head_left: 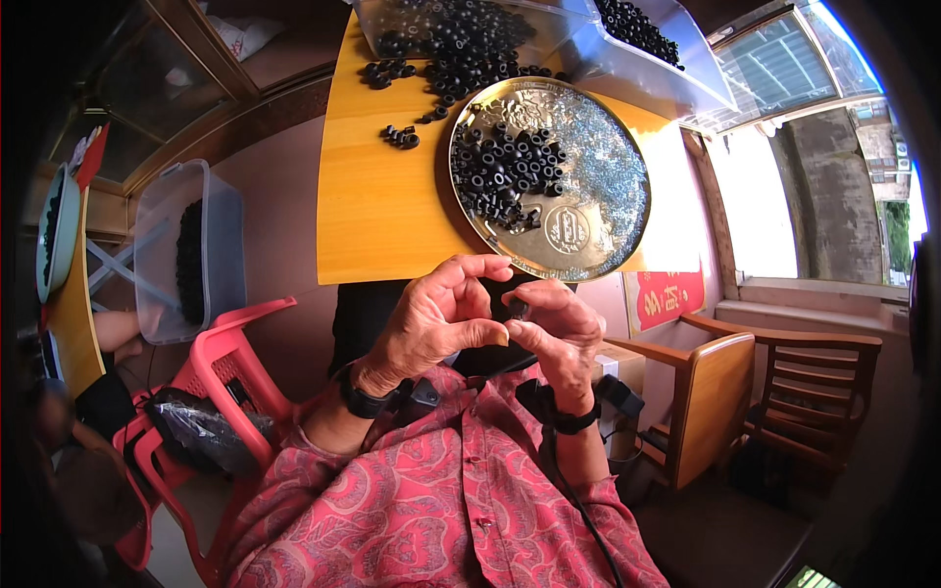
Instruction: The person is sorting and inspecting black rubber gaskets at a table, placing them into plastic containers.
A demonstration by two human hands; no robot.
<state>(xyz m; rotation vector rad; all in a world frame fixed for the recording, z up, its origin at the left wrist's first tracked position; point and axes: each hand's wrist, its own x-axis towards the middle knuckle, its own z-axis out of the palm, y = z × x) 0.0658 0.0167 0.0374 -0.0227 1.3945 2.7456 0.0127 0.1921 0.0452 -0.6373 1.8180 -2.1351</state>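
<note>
Just off the near edge of the table, my two hands are close together. My right hand pinches a small black ring-shaped part between thumb and fingers; the fingers partly cover it. My left hand is curved open beside it, forefinger and thumb apart, with its thumb tip close to the right thumb. Beyond the hands lies a round shiny metal tray. Several black rings are heaped on its left side, and tiny clear glittering pieces spread over its right side.
The yellow table carries a loose pile of black rings and a clear plastic bin with more. On the left stand another clear bin and a red plastic chair. A wooden chair is at the right.
</note>
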